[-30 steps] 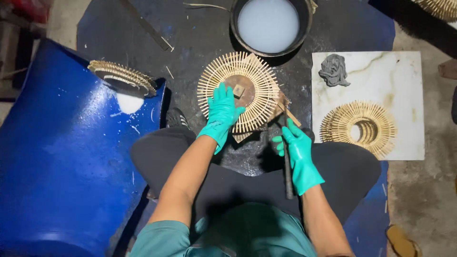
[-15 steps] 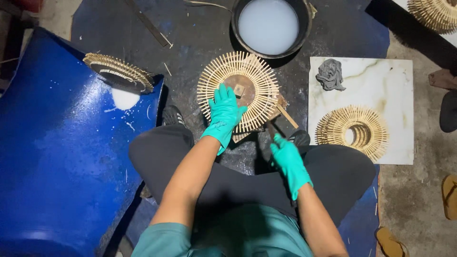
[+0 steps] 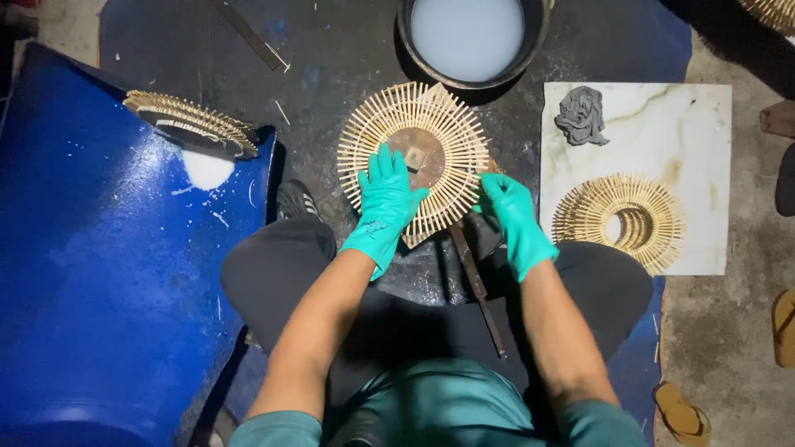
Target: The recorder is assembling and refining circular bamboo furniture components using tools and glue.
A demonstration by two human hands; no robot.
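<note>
1. Hands first: your left hand (image 3: 385,203), in a green glove, lies flat and open on the round stick frame (image 3: 414,159), with the fingers spread over its lower left part. It presses on top and does not close around anything.
2. Your right hand (image 3: 512,213), also in a green glove, is at the right edge of the same frame. The fingers curl at the rim and touch the stick ends there; you seem to pinch the rim, but I cannot tell surely if the grip is closed.
3. This stick frame is made of thin pale sticks that go out like rays from a brown disc with a small square piece in the middle. It lies on the dark mat (image 3: 348,74) just in front of your knees, between both hands.
4. Below the frame, a long dark metal bar (image 3: 479,290) runs from its lower edge down over your lap, between your forearms.
5. Beyond the frame stands a dark round basin (image 3: 542,37) filled with whitish liquid, near the frame's far edge.
6. On your right lies a white marble-like board (image 3: 704,124). On it you have a second ring of sticks (image 3: 619,222) with an open centre, and a crumpled grey rag (image 3: 581,114) near its far left corner.
7. On your left is a large blue plastic surface (image 3: 91,290) with a white blot on it. One more stick ring (image 3: 192,124), seen from the side, rests at its upper edge.
8. At the far right, on the bare floor, lie sandals (image 3: 681,412).
</note>
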